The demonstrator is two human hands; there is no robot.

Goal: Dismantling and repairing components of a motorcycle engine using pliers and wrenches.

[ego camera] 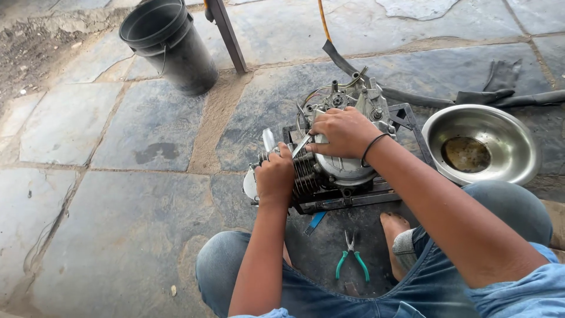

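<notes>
Both hands grip the small engine (pixel 338 150): the left hand (pixel 275 176) is clenched around its finned cylinder at 9 o'clock, the right hand (pixel 344 131) presses on the round side cover while holding a slim metal tool (pixel 302 145). The engine sits on a dark metal frame (pixel 406 118) on the stone floor (pixel 118 176). Steadying the cylinder firmly would likely keep the tool from slipping. Green-handled pliers (pixel 352 259) lie at 6 o'clock, a steel bowl (pixel 518 141) at 3 o'clock.

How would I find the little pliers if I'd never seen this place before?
Find the grey engine that sits on the stone floor in front of the squatting person. Look just below it, between the person's knees, beside the bare foot. The pliers lie there, the only thing with bright green handles.
</notes>
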